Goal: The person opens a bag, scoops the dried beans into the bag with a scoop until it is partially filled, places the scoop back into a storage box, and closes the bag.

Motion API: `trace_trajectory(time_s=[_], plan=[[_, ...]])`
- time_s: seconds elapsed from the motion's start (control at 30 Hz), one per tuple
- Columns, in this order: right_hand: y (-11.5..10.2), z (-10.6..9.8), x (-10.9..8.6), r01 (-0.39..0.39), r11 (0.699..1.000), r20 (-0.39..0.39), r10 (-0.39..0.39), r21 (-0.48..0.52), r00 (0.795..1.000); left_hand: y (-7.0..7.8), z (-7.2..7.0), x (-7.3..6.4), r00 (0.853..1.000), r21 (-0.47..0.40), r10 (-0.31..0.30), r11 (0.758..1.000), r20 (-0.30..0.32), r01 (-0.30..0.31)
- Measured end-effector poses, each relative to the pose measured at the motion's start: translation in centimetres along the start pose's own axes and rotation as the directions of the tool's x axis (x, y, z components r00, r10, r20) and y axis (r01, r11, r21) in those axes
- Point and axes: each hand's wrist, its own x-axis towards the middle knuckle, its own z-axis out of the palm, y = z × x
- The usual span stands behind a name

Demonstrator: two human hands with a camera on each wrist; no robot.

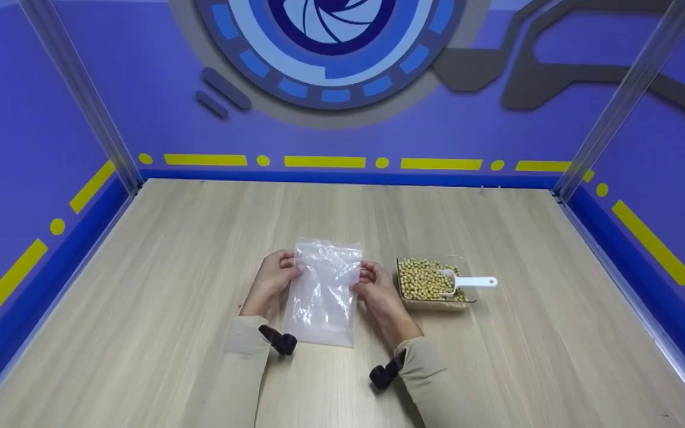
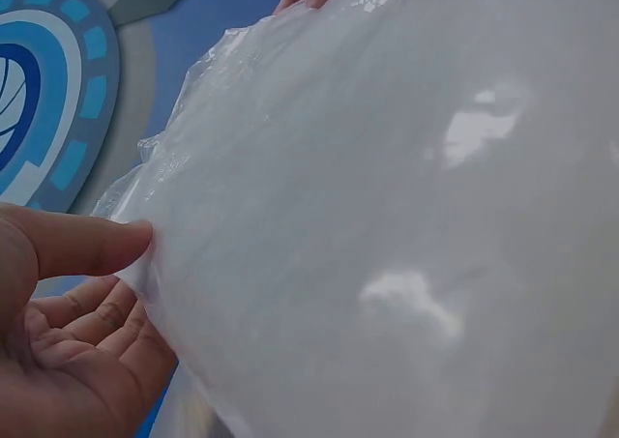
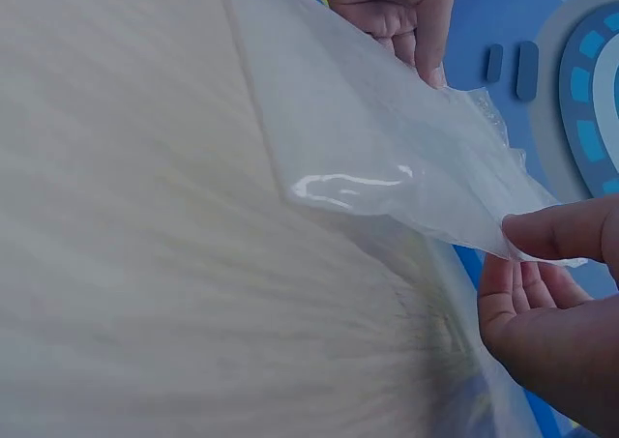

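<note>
A clear plastic zip bag (image 1: 323, 297) is stretched flat between the two hands, its zip end away from the person. My left hand (image 1: 271, 278) pinches the bag's left edge near the top, thumb on the face and fingers behind, as the left wrist view shows the bag (image 2: 368, 206) up close. On the opposite edge, my right hand (image 1: 381, 294) pinches it between thumb and fingers. From the right wrist view, the bag (image 3: 358, 148) looks thin and flat, with nothing inside. Just right of the right hand stands a clear container (image 1: 437, 305) of yellowish beans (image 1: 420, 278).
A white scoop (image 1: 476, 282) lies in the beans, its handle sticking out over the container's right side. The wood-grain table (image 1: 200, 238) is bordered by blue-purple panels (image 1: 342, 142) at the back and both sides.
</note>
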Motion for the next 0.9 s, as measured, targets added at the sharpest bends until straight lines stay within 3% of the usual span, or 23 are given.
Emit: trace_trajectory(time_s=[0.43, 0.7, 0.9], plan=[[-1.6, -0.6, -0.9, -0.005, 1.0, 0.004, 0.005, 0.031, 1.0, 1.2, 0.7, -0.8, 0.993, 0.038, 0.096, 0.995, -0.061, -0.094], [-2.9, -1.7, -1.5, 0.073, 0.99, 0.081, -0.064, -0.119, 0.995, 2.0, 1.0, -1.1, 0.985, -0.008, 0.156, 0.988, -0.076, -0.157], [-4.0, -2.5, -1.7, 0.072, 0.985, 0.105, -0.056, -0.155, 0.993, 2.7, 1.2, -1.4, 0.975, -0.035, 0.213, 0.976, -0.058, -0.215]])
